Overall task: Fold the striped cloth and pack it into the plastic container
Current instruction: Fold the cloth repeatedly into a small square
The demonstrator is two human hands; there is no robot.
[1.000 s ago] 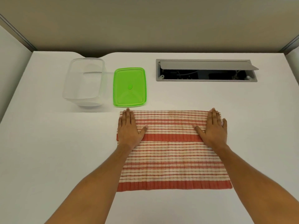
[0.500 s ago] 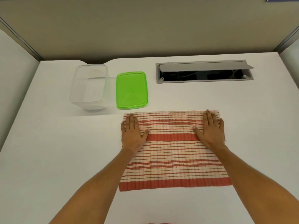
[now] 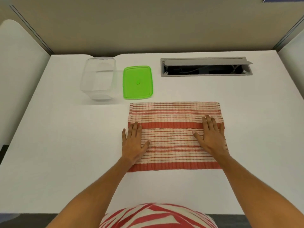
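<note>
Mid-frame on the worktop [image 3: 65,145], the cloth [image 3: 176,145] runs left-right; left hand [image 3: 133,142] and right hand [image 3: 212,137] press flat, apart, container [image 3: 98,79] upper left.

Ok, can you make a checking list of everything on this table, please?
Surface: white table, flat, looks clean.
Job's things: cloth lies flat with its far part folded over; clear container open and empty, far left; green lid lies beside it, apart from it.
Clutter: nothing seen.
Grippers: left hand flat, partly on the cloth's left edge; right hand flat on its right side; neither grasps anything.
Cables: some show inside the open hatch at the back.
Surroundings: beige wall behind, white panels at both sides.
</note>
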